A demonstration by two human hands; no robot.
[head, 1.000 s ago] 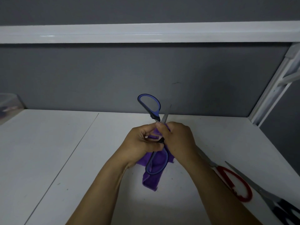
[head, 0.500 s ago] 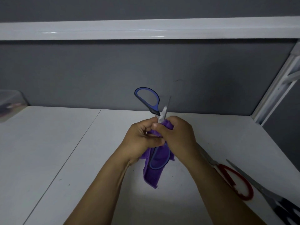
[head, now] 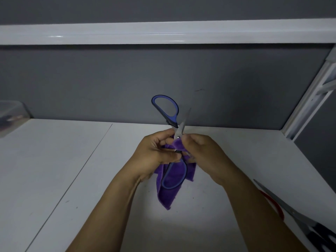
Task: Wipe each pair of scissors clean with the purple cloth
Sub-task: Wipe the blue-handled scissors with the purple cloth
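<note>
Scene: A person stood over a white table (head: 54,170) in dim light, with both hands raised just above it.
Scissors in hand: The blue-handled scissors (head: 164,110) were held off the table and splayed open. One loop pointed up and away, the other hung low against the cloth, and one bare blade rose between the hands.
Cloth: The purple cloth (head: 169,193) was bunched around the pivot and trailed down below the hands.
Left hand: The left hand (head: 156,153) was curled around the scissors near the pivot, steadying them.
Right hand: The right hand (head: 201,153) pinched the cloth at the foot of the bare blade.
Waiting: The red-handled scissors (head: 279,211) and black-handled scissors (head: 320,235) lay on the table to the right, partly out of frame.
Step in hand: The person appeared to be wiping the exposed blade.
Doing it well: The pinch should probably slide from pivot toward tip with the cloth folded over both faces and fingertips behind the edge. The left hand would need to stop the scissors swinging shut.
</note>
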